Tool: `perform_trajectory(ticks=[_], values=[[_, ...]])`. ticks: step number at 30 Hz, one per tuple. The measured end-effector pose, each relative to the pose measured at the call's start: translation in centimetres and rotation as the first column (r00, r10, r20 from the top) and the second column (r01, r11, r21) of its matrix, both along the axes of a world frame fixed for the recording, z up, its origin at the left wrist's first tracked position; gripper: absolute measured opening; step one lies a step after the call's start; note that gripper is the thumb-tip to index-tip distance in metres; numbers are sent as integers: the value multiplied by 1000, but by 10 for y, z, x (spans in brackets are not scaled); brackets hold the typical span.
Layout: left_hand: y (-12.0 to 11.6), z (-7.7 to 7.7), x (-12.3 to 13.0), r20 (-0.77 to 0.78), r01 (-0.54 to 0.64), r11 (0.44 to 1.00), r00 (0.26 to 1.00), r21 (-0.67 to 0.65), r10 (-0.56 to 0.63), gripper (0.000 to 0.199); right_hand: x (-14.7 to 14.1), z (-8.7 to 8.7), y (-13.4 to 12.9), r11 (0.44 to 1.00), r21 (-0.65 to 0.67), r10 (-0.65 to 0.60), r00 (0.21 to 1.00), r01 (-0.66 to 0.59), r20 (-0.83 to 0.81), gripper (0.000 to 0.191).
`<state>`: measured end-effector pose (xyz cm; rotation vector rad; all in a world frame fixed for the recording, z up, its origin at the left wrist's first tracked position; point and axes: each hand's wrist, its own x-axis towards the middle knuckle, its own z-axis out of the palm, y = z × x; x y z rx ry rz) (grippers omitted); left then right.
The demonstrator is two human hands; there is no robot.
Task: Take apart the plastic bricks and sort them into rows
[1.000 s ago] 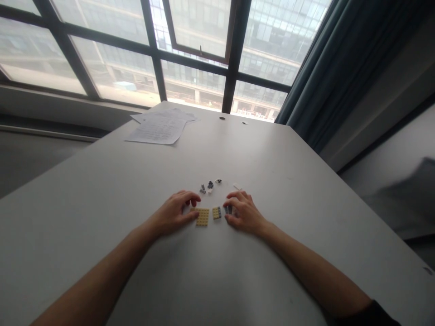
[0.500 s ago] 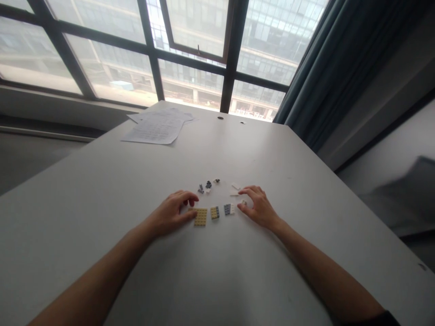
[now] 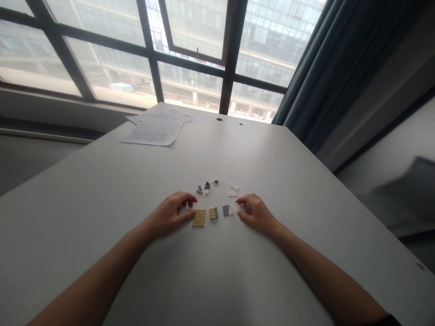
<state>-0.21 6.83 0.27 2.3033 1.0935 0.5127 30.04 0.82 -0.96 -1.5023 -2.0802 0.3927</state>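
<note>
My left hand [image 3: 175,212] rests on the table, fingers curled but apart, with the thumb tip at the upper left edge of a tan studded building plate [image 3: 199,219]. Thumb and index finger of my right hand [image 3: 255,213] sit around a small white brick [image 3: 238,208], partly hidden by the fingers. Between my hands lie a smaller tan-and-grey studded piece [image 3: 213,213] and a grey studded piece [image 3: 226,210] with a white studded part [image 3: 231,209] along its right side.
Small grey and dark pieces [image 3: 207,185] lie beyond my left hand, with a black-and-white piece [image 3: 215,182] near them. Two flat white strips [image 3: 233,194] lie past my right hand. Printed papers [image 3: 152,129] cover the far left of the white table [image 3: 217,280], by the window.
My right hand has drawn its fingers in and moved slightly nearer, away from the white strips. The small white brick has shifted left towards the grey-and-white piece. My left hand stays nearly still.
</note>
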Motion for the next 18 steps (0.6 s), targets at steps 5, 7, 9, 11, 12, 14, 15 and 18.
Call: perform_trajectory(ticks=[5,7,9,11,12,14,15,18], values=[[0,-2,0,11,2,1000,1000,3,-2,29,-2,3,1,999,-15,43,999,-43,-26,32],[0,-2,0,10,-2,1000,1000,8,1,29,-3,2,2,999,-11,50,998,-50,-41,33],[0,-2,0,9,-4,1000,1000,14,4,29,-3,1,3,998,-5,57,997,-58,-56,33],[0,-1,0,5,-1,1000,1000,19,1,28,-3,0,3,998,-2,67,996,-68,-65,33],[0,-1,1,1,2,1000,1000,21,-2,28,-2,0,3,997,0,71,995,-71,-69,33],[0,0,1,-6,7,1000,1000,21,-7,28,-2,-1,4,997,3,74,994,-74,-77,34],[1,0,1,-9,10,1000,1000,18,-10,29,-2,-1,4,997,4,73,994,-73,-83,34],[0,-1,0,-10,11,1000,1000,16,-11,29,-2,-3,5,998,-7,63,991,-64,-120,34]])
